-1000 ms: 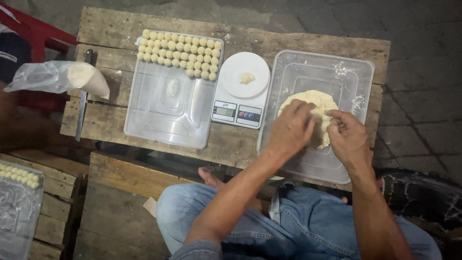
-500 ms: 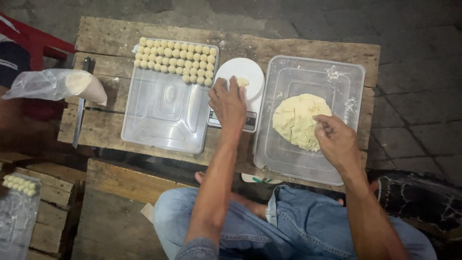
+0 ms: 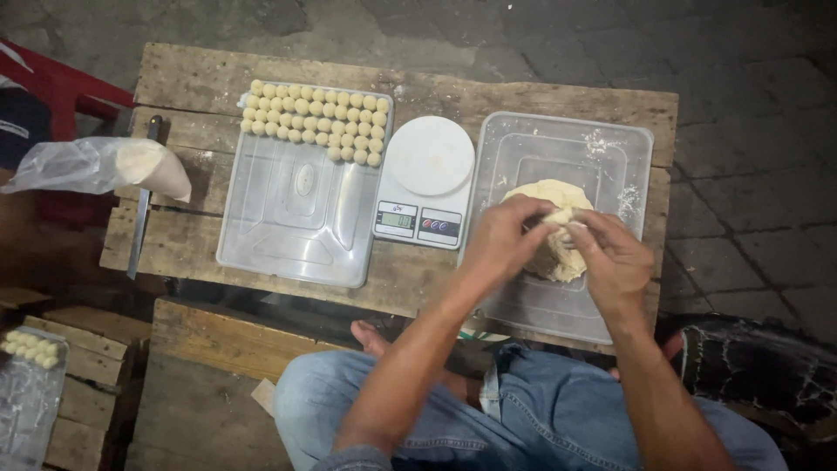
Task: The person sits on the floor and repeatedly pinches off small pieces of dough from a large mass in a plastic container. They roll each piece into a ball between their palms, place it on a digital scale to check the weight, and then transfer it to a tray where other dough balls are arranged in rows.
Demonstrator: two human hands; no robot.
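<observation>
My left hand [image 3: 504, 242] and my right hand [image 3: 610, 257] meet over a pale yellow dough mass [image 3: 552, 199] in a clear plastic tub [image 3: 614, 146] at the table's right. Both hands pinch a small piece of dough [image 3: 558, 218] between their fingertips. A white kitchen scale [image 3: 425, 179] stands left of the tub, its round plate bare. Further left, a clear tray [image 3: 296, 227] holds several rows of small dough balls [image 3: 316, 123] along its far edge.
The worn wooden table [image 3: 200, 78] carries a knife [image 3: 142, 202] and a plastic bag with a dough lump [image 3: 105, 166] at its left end. Another clear tray with dough balls [image 3: 28, 349] sits on wooden crates at lower left. A red chair [image 3: 65, 87] stands at far left.
My left hand came back from the scale to the dough tub and joined my right hand. The scale's plate, which held a small dough piece a second ago, is now bare.
</observation>
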